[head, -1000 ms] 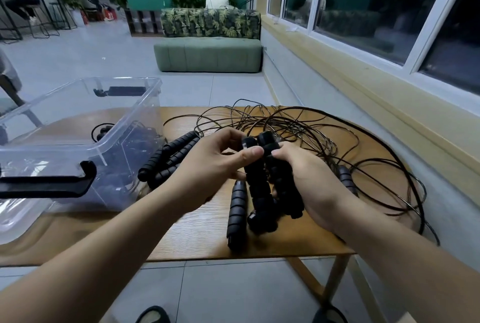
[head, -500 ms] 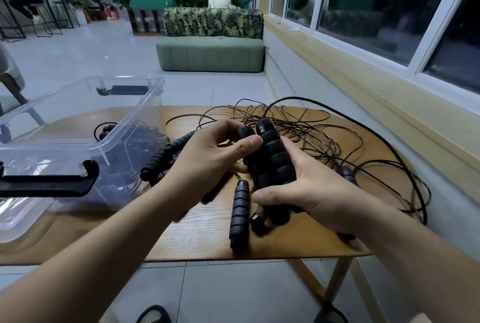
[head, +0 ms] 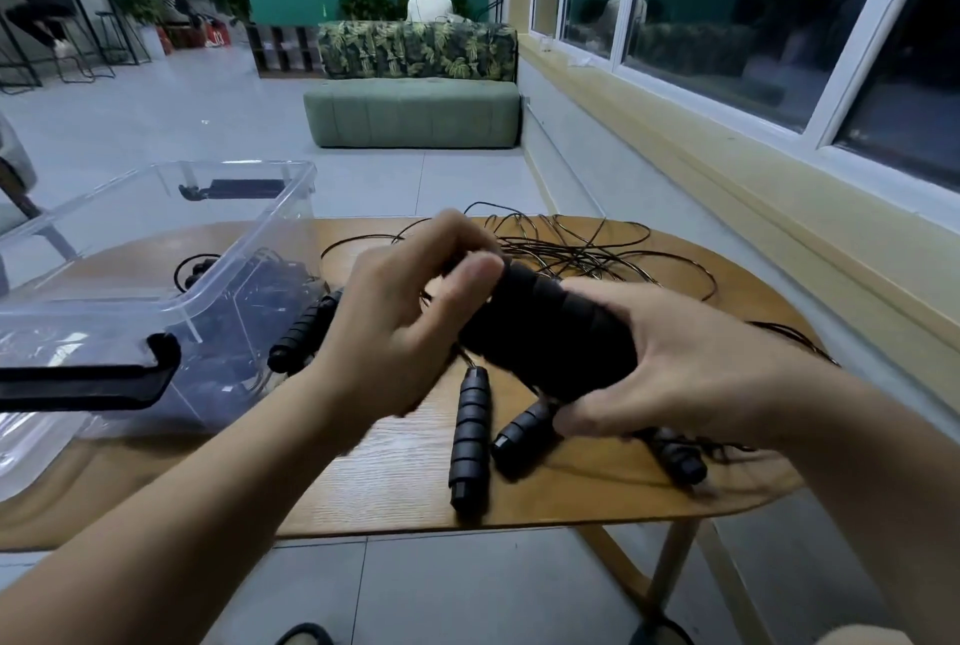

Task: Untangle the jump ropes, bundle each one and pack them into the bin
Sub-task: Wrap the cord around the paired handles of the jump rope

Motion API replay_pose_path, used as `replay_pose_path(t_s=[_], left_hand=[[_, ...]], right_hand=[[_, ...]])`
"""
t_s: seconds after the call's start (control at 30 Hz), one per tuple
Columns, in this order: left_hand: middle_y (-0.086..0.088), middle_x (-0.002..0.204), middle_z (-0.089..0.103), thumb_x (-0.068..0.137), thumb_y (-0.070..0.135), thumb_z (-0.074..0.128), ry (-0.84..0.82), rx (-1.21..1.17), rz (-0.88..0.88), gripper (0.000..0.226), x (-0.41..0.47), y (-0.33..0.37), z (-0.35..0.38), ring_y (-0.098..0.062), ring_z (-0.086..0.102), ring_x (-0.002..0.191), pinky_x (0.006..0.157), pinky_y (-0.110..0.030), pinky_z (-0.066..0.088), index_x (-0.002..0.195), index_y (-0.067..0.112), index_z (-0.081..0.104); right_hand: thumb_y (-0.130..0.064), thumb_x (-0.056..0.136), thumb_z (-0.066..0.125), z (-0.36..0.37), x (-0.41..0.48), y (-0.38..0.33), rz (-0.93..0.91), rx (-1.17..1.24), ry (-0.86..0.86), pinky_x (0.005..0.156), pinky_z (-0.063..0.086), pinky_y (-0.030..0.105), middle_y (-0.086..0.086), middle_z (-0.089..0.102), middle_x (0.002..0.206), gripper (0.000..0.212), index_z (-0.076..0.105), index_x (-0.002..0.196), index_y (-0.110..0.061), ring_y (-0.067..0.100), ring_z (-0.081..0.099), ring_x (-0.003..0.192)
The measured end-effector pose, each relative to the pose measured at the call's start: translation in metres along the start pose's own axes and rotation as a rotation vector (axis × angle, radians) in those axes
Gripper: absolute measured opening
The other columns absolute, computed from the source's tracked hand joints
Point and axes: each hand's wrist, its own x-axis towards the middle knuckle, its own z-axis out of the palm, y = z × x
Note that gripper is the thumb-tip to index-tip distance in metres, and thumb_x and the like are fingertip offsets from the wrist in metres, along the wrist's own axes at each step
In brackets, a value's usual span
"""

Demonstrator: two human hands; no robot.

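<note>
handles (head: pixel 545 332): motion-blurred, count unclear | left hand (head: pixel 395 312): blurred | bin (head: pixel 249 242): cut by frame edge, contents indistinct

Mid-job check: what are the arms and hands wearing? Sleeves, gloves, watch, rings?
Left arm and right arm are bare to the frame edge, no sleeves showing. Left hand and right hand are ungloved; no watch, strap or ring shows, though the left hand is motion-blurred.

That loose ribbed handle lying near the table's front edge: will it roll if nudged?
Probably: the handle is a cylinder on a smooth table, so it may roll sideways. Its ribbed grip looks soft, likely not slippery. The tangled cords look floppy and may drag.
</note>
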Motion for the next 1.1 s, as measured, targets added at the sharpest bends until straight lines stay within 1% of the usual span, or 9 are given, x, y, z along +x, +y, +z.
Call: replay_pose_path(t_s=[0.07,0.17,0.43,0.53,0.67,0.73,0.83,0.93,1.1], left_hand=[[0.007,0.067,0.051,0.109,0.048,0.046,0.086,-0.147,-0.090,0.034,0.005,-0.005,-0.001,-0.013,0.049,0.055,0.057,-0.032,0.039,0.091,0.021,0.058],[-0.004,0.060,0.040,0.110,0.053,0.044,0.113,-0.237,-0.094,0.035,0.010,-0.009,0.000,-0.023,0.035,0.050,0.048,-0.037,0.030,0.085,0.032,0.057],[0.008,0.059,0.047,0.103,0.016,0.043,0.032,0.029,-0.188,0.025,0.004,-0.008,0.016,-0.013,0.039,0.051,0.049,-0.034,0.032,0.080,0.026,0.044],[0.005,0.065,0.053,0.094,0.003,0.049,-0.089,0.016,-0.187,0.026,0.001,-0.007,0.028,-0.024,0.050,0.063,0.056,-0.048,0.044,0.072,0.017,0.049],[-0.007,0.081,0.066,0.088,0.013,0.048,-0.257,-0.021,-0.227,0.017,-0.003,-0.007,0.044,-0.039,0.063,0.079,0.068,-0.054,0.054,0.085,0.010,0.064],[-0.014,0.083,0.069,0.080,0.027,0.043,-0.325,0.013,-0.245,0.035,-0.007,0.003,0.050,-0.042,0.066,0.083,0.073,-0.055,0.058,0.089,0.005,0.068],[-0.010,0.099,0.073,0.090,0.025,0.040,-0.399,0.066,-0.175,0.043,-0.020,0.018,0.061,-0.034,0.068,0.098,0.087,-0.042,0.057,0.106,0.004,0.073],[0.015,0.079,0.062,0.105,0.036,0.033,-0.436,0.119,-0.230,0.031,-0.021,0.025,0.059,-0.013,0.059,0.077,0.066,-0.016,0.043,0.094,0.027,0.061],[0.010,0.069,0.051,0.110,0.041,0.048,-0.515,0.187,-0.192,0.021,-0.016,0.031,0.038,-0.006,0.051,0.066,0.057,-0.021,0.032,0.097,0.024,0.050]], right_hand=[[-0.008,0.077,0.095,-0.010,-0.005,-0.003,-0.031,0.031,0.110,0.077,0.058,0.035,-0.002,0.075,0.095,0.045,0.074,0.113,-0.025,0.019,0.073,0.088],[-0.018,0.071,0.097,-0.017,-0.010,-0.001,-0.056,0.109,0.144,0.098,0.058,0.063,0.012,0.075,0.110,0.055,0.075,0.121,-0.027,0.037,0.073,0.106],[0.003,0.081,0.087,0.008,-0.004,-0.001,-0.159,0.235,0.150,0.086,0.060,0.049,0.013,0.070,0.101,0.044,0.072,0.114,-0.023,0.034,0.070,0.094],[0.003,0.082,0.084,0.021,0.002,-0.002,-0.208,0.230,0.178,0.078,0.057,0.041,0.009,0.067,0.095,0.047,0.068,0.120,-0.019,0.027,0.066,0.086],[-0.005,0.078,0.081,0.024,0.005,-0.003,-0.262,0.240,0.292,0.075,0.059,0.048,0.007,0.068,0.091,0.048,0.065,0.123,-0.017,0.030,0.068,0.082],[-0.002,0.078,0.080,0.023,0.005,-0.003,-0.289,0.236,0.307,0.076,0.060,0.056,0.013,0.070,0.094,0.047,0.065,0.121,-0.014,0.037,0.070,0.086],[-0.002,0.080,0.082,0.019,0.004,-0.002,-0.286,0.220,0.280,0.070,0.060,0.052,0.017,0.069,0.099,0.052,0.062,0.128,-0.012,0.040,0.070,0.088],[0.008,0.087,0.081,0.009,0.002,0.000,-0.244,0.277,0.300,0.062,0.057,0.038,0.017,0.076,0.110,0.054,0.055,0.130,-0.009,0.038,0.075,0.080],[0.005,0.086,0.082,-0.018,-0.001,0.019,-0.063,0.218,0.391,0.065,0.059,0.041,0.010,0.077,0.101,0.069,0.049,0.134,-0.031,0.035,0.076,0.077]])
